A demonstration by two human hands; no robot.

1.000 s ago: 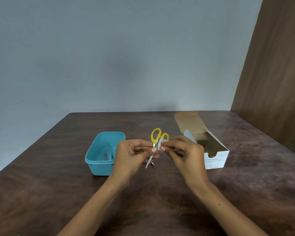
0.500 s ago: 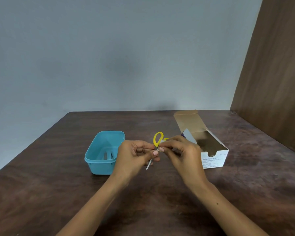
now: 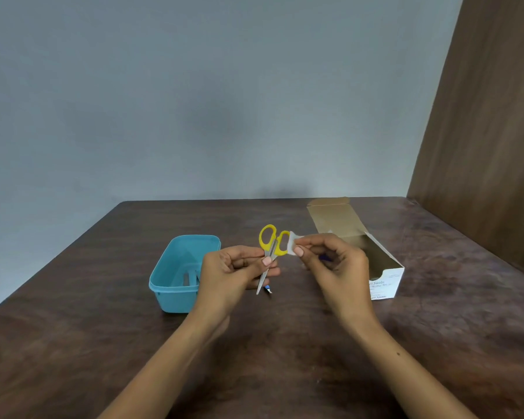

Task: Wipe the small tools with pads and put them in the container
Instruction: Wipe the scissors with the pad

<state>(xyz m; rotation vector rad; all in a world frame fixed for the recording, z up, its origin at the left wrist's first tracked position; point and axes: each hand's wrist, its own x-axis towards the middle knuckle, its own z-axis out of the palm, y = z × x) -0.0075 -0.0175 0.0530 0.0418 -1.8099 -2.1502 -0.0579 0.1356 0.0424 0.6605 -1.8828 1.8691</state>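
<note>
My left hand (image 3: pixel 232 272) grips small scissors (image 3: pixel 271 246) near the pivot, yellow handles up and blade tip pointing down. My right hand (image 3: pixel 335 267) pinches a white pad (image 3: pixel 293 244) against the right handle loop. A light blue plastic container (image 3: pixel 179 267) stands left of my hands, with a couple of small tools lying inside. A small blue-tipped item (image 3: pixel 268 288) lies on the table just under the scissors' tip.
An open white cardboard box of swabs (image 3: pixel 375 267) lies right of my hands, flap raised toward the back. Everything rests on a dark wooden table (image 3: pixel 436 343). A brown wooden panel (image 3: pixel 490 146) rises along the right side, and a grey wall stands behind.
The scissors have come up higher and their handles show fully. My right hand has slid the pad from the blades up and out to the right handle loop.
</note>
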